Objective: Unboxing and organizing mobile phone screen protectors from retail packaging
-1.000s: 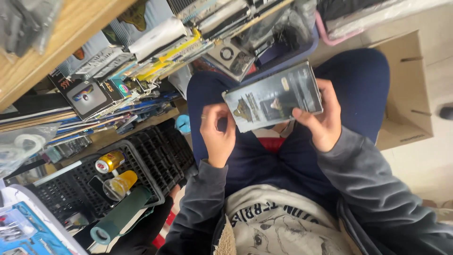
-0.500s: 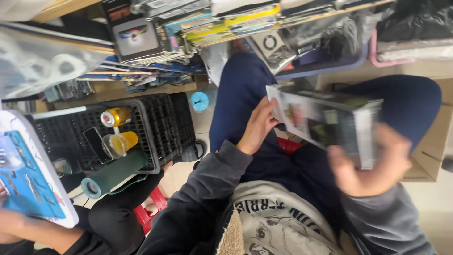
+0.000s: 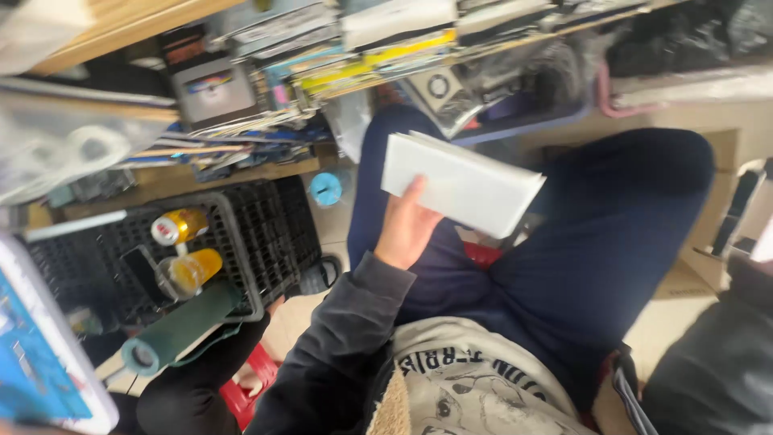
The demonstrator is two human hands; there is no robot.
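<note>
Item: white flat box (image 3: 463, 192), plain face up, tilted, over our dark blue lap. We hold it in the left hand (image 3: 405, 229), thumb on its face, fingers beneath. Our right hand is out of view; only its grey sleeve (image 3: 717, 362) shows at the right edge. To the left: black plastic crate (image 3: 266, 234) on the floor with a yellow can (image 3: 179, 226), a yellow-capped jar (image 3: 189, 272) and a green roll (image 3: 173, 334). Above: shelf of stacked packages (image 3: 322, 64).
</note>
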